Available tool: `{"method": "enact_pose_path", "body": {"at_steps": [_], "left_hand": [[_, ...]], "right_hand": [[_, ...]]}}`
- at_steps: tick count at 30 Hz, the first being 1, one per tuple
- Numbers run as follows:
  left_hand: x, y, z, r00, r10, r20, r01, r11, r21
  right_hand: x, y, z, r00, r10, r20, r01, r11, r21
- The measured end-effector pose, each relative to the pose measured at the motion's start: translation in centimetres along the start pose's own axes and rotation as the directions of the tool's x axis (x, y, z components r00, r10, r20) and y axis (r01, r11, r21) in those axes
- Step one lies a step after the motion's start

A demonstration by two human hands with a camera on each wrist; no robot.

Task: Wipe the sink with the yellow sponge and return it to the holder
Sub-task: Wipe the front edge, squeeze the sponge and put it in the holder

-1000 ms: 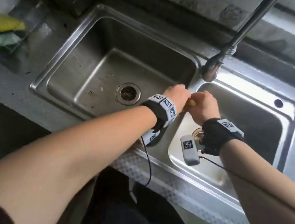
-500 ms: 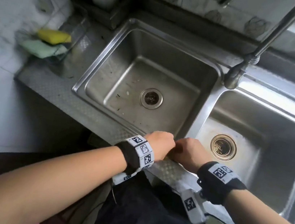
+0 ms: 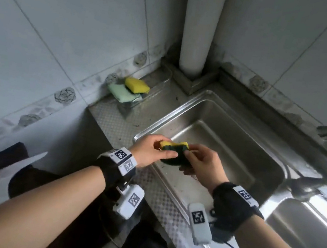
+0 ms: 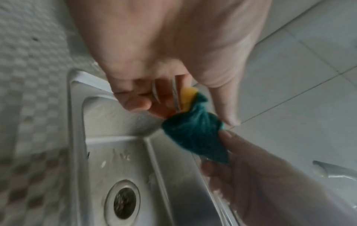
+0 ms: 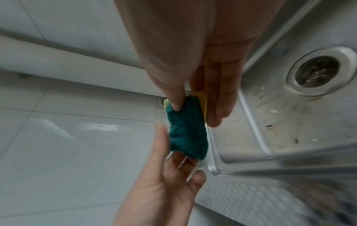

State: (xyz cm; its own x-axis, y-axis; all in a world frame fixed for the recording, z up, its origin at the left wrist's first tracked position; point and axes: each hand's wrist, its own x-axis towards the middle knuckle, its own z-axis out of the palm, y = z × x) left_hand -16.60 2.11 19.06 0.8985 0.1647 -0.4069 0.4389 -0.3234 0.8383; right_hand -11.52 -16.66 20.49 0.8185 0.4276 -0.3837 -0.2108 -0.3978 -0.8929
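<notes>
A yellow sponge with a dark green scrub side is squeezed between both hands, above the near left corner of the left sink basin. My left hand pinches its left end, thumb on the green side. My right hand pinches the other end. In the left wrist view the sponge is bunched and twisted. The right wrist view shows the green side of the sponge under my right thumb. The clear holder stands on the counter at the back left corner.
In the holder lie another yellow sponge and a pale green pad. A white pipe runs up the tiled corner. The tap and a second basin are at the right. The drain is below the hands.
Both hands have moved left together, from the divider between the basins to the left basin's near corner. The view has swung left, and the sponge now shows between the hands.
</notes>
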Motion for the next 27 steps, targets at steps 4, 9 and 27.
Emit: {"method": "enact_pose_path", "body": {"at_steps": [4, 9, 27], "left_hand": [[1.5, 0.9, -2.7, 0.983, 0.121, -0.141, -0.123, 0.992, -0.002], [3.1, 0.4, -3.6, 0.967, 0.218, -0.13, -0.235, 0.962, -0.135], [17.1, 2.2, -16.7, 0.879, 0.007, -0.476, -0.086, 0.986, -0.144]], "right_hand": [[3.3, -2.7, 0.3, 0.999, 0.007, -0.04, -0.001, 0.99, 0.143], [6.4, -4.4, 0.8, 0.992, 0.125, 0.015, -0.113, 0.826, 0.552], [28.5, -12.6, 7.9, 0.995, -0.087, -0.042, 0.086, 0.996, -0.011]]}}
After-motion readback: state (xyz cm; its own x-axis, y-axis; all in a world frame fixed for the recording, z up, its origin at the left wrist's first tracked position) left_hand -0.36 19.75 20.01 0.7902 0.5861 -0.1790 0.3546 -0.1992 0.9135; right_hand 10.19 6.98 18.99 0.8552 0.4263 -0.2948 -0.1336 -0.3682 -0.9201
